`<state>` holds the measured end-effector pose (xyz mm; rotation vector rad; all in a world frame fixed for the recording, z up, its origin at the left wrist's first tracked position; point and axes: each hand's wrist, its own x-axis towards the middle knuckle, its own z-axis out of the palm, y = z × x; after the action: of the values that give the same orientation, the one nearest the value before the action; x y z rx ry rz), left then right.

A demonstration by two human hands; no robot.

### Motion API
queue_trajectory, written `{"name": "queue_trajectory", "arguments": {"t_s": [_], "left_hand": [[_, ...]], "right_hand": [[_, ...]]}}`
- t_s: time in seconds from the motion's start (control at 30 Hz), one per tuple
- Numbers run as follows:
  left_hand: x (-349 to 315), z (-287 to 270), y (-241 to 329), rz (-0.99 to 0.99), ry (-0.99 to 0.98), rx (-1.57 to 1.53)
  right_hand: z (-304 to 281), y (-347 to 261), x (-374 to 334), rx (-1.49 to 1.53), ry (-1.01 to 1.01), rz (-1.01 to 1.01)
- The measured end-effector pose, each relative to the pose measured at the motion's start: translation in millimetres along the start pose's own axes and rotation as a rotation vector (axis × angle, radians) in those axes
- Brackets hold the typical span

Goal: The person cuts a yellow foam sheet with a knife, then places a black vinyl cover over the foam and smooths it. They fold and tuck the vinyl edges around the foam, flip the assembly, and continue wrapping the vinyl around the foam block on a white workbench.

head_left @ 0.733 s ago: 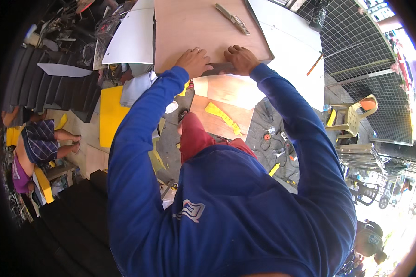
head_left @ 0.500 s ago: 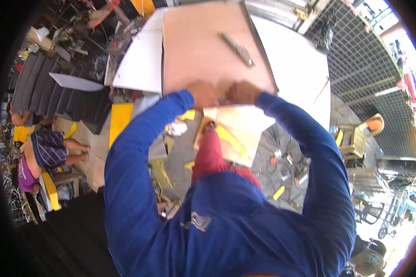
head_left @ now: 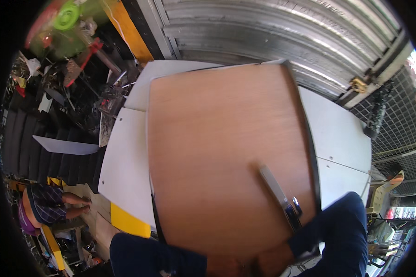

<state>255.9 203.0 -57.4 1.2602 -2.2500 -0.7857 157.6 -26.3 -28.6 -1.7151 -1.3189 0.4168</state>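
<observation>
A large brown wooden-looking board point(head_left: 217, 138) lies flat on a white tabletop point(head_left: 125, 161), with dark material showing along its right and lower left edges. My left hand point(head_left: 224, 266) is at the board's near edge, partly cut off by the picture's lower rim; its fingers look curled. Close beside it, my right hand point(head_left: 273, 261) also rests at that edge, fingers drawn in and dim. What either hand grips is hidden. A long silver tool with a dark end and a looped part, like a hand stapler point(head_left: 279, 191), lies on the board near my right forearm.
A ribbed metal shutter point(head_left: 263, 32) rises behind the table. Dark ribbed pieces point(head_left: 27, 147) and clutter fill the left side. Another person point(head_left: 46, 203) is at lower left, near yellow pieces point(head_left: 129, 221). A wire mesh point(head_left: 397, 120) and plastic chair point(head_left: 383, 194) stand right.
The view has tilted up, so the board and shutter show more and my hands sit at the lower rim. Both hands remain at the board's near edge. The silver tool still lies on the board.
</observation>
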Motion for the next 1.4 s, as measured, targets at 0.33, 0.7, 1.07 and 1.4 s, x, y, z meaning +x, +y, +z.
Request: {"name": "queue_trajectory", "arguments": {"t_s": [0.33,0.7,1.07,1.4], "left_hand": [[-9,-17,8,-0.253,0.154,-0.045],[6,-59,56,-0.661,0.414,0.245],[25,-61,52,-1.193,0.329,0.176],[16,-62,53,-1.230,0.204,0.265]], "right_hand": [[-18,19,-5,0.197,0.039,0.042],[-32,10,-2,-0.195,0.170,0.027],[-77,-32,-5,-0.841,0.861,0.655],[-79,-58,-4,-0.771,1.145,1.025]]}}
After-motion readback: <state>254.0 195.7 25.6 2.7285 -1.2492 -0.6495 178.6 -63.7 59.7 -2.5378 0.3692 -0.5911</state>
